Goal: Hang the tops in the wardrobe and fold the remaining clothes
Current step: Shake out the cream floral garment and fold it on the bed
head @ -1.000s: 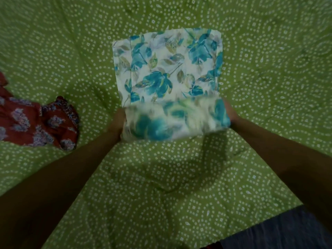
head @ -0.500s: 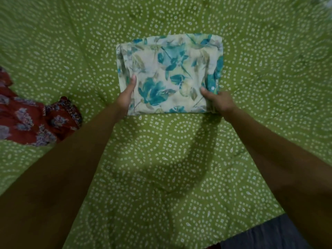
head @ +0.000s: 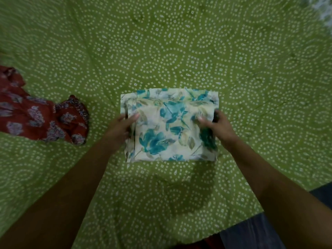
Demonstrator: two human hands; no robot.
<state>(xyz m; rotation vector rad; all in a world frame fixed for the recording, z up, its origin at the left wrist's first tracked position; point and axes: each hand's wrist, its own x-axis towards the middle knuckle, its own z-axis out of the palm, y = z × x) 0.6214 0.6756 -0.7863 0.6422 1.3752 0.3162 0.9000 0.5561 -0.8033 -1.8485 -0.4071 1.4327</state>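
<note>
On the green dotted bedsheet (head: 179, 51), just to the right of the crumpled red floral garment (head: 36, 119) and clear of it, lies the folded floral garment (head: 168, 126), a squarish packet of cream cloth printed with teal flowers. The left hand (head: 119, 129) pinches the packet's left edge, thumb on top and fingers tucked under the layers; the right hand (head: 218, 128) does the same on the right edge, so each grip is clamped on the cloth. The fabric looks thin, light and limp, with layers slightly staggered at the left edge and top, so it probably slides apart or sags in the middle if lifted by one side. Holding both opposite edges through every layer, or sliding flat palms underneath, seems the safest way to move it without undoing the fold.
</note>
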